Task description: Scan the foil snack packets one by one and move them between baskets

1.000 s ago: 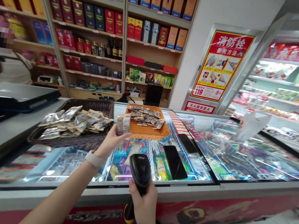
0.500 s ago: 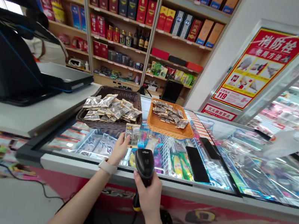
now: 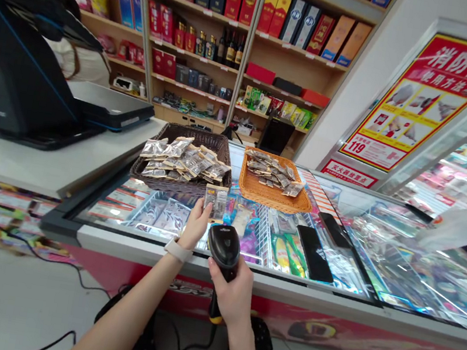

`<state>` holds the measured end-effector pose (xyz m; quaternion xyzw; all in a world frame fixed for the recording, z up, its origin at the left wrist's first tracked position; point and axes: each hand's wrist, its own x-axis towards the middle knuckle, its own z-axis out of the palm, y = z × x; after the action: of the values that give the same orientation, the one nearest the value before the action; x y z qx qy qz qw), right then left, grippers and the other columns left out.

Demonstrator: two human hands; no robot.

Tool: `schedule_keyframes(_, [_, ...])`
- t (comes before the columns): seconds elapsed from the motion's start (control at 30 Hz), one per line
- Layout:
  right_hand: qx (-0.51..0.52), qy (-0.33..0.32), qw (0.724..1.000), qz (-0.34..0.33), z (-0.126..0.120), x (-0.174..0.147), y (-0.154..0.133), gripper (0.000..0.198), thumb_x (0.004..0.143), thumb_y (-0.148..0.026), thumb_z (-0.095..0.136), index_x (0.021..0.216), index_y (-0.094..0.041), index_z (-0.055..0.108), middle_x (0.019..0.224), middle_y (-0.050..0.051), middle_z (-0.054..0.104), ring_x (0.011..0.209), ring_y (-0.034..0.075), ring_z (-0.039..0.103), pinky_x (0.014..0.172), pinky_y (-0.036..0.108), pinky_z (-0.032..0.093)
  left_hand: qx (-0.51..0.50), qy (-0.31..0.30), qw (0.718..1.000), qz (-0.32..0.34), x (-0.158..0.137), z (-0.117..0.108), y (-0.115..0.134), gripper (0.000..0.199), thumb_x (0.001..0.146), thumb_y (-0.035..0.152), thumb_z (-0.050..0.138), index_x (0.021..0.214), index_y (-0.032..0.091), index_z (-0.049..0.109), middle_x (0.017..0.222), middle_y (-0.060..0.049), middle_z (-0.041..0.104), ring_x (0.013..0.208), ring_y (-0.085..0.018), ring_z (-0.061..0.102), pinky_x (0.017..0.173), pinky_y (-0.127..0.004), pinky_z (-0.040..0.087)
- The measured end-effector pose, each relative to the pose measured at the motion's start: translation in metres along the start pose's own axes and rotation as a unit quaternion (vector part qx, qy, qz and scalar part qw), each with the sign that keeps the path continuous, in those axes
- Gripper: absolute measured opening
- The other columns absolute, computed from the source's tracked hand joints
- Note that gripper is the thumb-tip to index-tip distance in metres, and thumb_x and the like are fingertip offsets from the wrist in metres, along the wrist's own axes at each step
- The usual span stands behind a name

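My left hand (image 3: pixel 196 224) pinches a small clear packet (image 3: pixel 215 202) by its left edge, above the glass top of a chest freezer (image 3: pixel 95 234). Wrapped around the handle of a black barcode scanner (image 3: pixel 223 245) is my right hand (image 3: pixel 235 293); the scanner's head points toward the packet. Just behind the packet, a dark brown wicker basket (image 3: pixel 138 173) holds a heap of similar packets (image 3: pixel 185 159). To its right, an orange wicker basket (image 3: pixel 252 193) has a smaller pile of packets (image 3: pixel 276 173).
Two black phones (image 3: pixel 314 253) lie on the glass at the right. A counter (image 3: pixel 27 160) with a black checkout machine (image 3: pixel 16 63) stands at left. A person (image 3: pixel 72 58) is behind it. The scanner cable (image 3: pixel 192 347) hangs below. Shelves of boxes (image 3: pixel 208 26) line the back.
The view has shifted, so the scene sits a little to the right. The packet shows more upright, still in my left hand. My right hand keeps hold of the scanner.
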<state>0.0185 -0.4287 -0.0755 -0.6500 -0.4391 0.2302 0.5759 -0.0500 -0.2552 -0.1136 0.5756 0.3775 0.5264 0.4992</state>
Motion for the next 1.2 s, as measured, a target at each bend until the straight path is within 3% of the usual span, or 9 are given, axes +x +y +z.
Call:
schedule_keyframes(0.3, [-0.022, 0.004, 1.0, -0.004, 0.001, 0.0, -0.002, 0.033, 0.082, -0.048, 0.07, 0.087, -0.016, 0.074, 0.072, 0.007, 0.077, 0.068, 0.026, 0.072, 0.063, 0.03, 0.053, -0.013, -0.002, 1.0, 0.003, 0.002, 0.0, -0.002, 0.026, 0.094, 0.044, 0.051, 0.103, 0.02, 0.057, 0.109, -0.007, 0.067, 0.106, -0.02, 0.061, 0.098, -0.032, 0.045])
schedule_keyframes(0.5, [-0.015, 0.012, 1.0, -0.001, 0.0, 0.0, -0.005, 0.031, 0.08, -0.047, 0.072, 0.088, -0.016, 0.075, 0.076, 0.008, 0.078, 0.071, 0.027, 0.073, 0.064, 0.03, 0.054, -0.054, 0.007, 0.998, -0.024, -0.002, 0.003, 0.002, 0.033, 0.088, 0.051, 0.063, 0.102, 0.02, 0.06, 0.107, -0.006, 0.068, 0.107, -0.02, 0.062, 0.097, -0.032, 0.047])
schedule_keyframes(0.63, [0.006, 0.023, 1.0, -0.018, 0.001, 0.0, -0.004, 0.032, 0.081, -0.047, 0.072, 0.088, -0.016, 0.074, 0.075, 0.006, 0.077, 0.07, 0.026, 0.071, 0.066, 0.03, 0.055, -0.183, -0.058, 0.976, -0.102, -0.003, -0.001, 0.016, 0.047, 0.079, 0.057, 0.072, 0.107, 0.021, 0.063, 0.106, -0.007, 0.071, 0.098, -0.021, 0.066, 0.082, -0.03, 0.053])
schedule_keyframes(0.73, [0.017, 0.031, 0.999, -0.028, 0.004, 0.002, -0.001, 0.034, 0.083, -0.05, 0.07, 0.087, -0.016, 0.075, 0.071, 0.006, 0.075, 0.066, 0.025, 0.069, 0.062, 0.029, 0.055, -0.18, -0.052, 0.979, -0.08, 0.016, -0.02, 0.038, 0.05, 0.079, 0.058, 0.071, 0.112, 0.022, 0.066, 0.113, -0.008, 0.071, 0.102, -0.022, 0.067, 0.08, -0.03, 0.054])
schedule_keyframes(0.87, [0.046, 0.04, 0.997, -0.036, 0.012, 0.004, 0.003, 0.039, 0.083, -0.053, 0.071, 0.09, -0.016, 0.077, 0.074, 0.007, 0.077, 0.068, 0.026, 0.071, 0.063, 0.029, 0.056, -0.062, 0.035, 0.996, 0.052, 0.081, -0.068, 0.079, 0.051, 0.086, 0.056, 0.061, 0.123, 0.021, 0.062, 0.123, -0.009, 0.069, 0.11, -0.024, 0.066, 0.088, -0.033, 0.054])
schedule_keyframes(0.97, [0.055, 0.033, 0.997, -0.043, 0.018, 0.003, 0.008, 0.04, 0.082, -0.054, 0.072, 0.092, -0.016, 0.078, 0.078, 0.009, 0.079, 0.07, 0.028, 0.073, 0.065, 0.03, 0.056, 0.086, 0.147, 0.977, 0.126, 0.14, -0.11, 0.103, 0.046, 0.09, 0.041, 0.053, 0.128, 0.015, 0.057, 0.124, -0.013, 0.068, 0.111, -0.025, 0.065, 0.097, -0.037, 0.051])
schedule_keyframes(1.03, [0.051, 0.024, 0.997, -0.047, 0.02, 0.002, 0.011, 0.039, 0.082, -0.054, 0.072, 0.093, -0.017, 0.078, 0.078, 0.009, 0.079, 0.071, 0.029, 0.073, 0.065, 0.03, 0.056, 0.241, 0.188, 0.948, 0.088, 0.171, -0.134, 0.109, 0.041, 0.091, 0.033, 0.049, 0.125, 0.013, 0.059, 0.122, -0.016, 0.069, 0.113, -0.028, 0.064, 0.099, -0.041, 0.049])
schedule_keyframes(1.13, [0.035, 0.032, 0.997, -0.053, 0.021, 0.001, 0.016, 0.039, 0.081, -0.056, 0.072, 0.089, -0.018, 0.078, 0.072, 0.008, 0.077, 0.066, 0.028, 0.072, 0.063, 0.03, 0.056, 0.459, 0.122, 0.88, 0.001, 0.197, -0.157, 0.103, 0.033, 0.089, 0.023, 0.047, 0.111, 0.008, 0.066, 0.117, -0.023, 0.07, 0.115, -0.035, 0.064, 0.099, -0.043, 0.048])
schedule_keyframes(1.2, [0.034, 0.041, 0.997, -0.056, 0.021, 0.001, 0.017, 0.041, 0.08, -0.057, 0.073, 0.088, -0.018, 0.078, 0.069, 0.007, 0.075, 0.064, 0.028, 0.071, 0.062, 0.03, 0.056, 0.513, 0.081, 0.854, -0.019, 0.201, -0.16, 0.093, 0.03, 0.088, 0.021, 0.047, 0.103, 0.006, 0.068, 0.114, -0.027, 0.07, 0.114, -0.037, 0.065, 0.097, -0.042, 0.048])
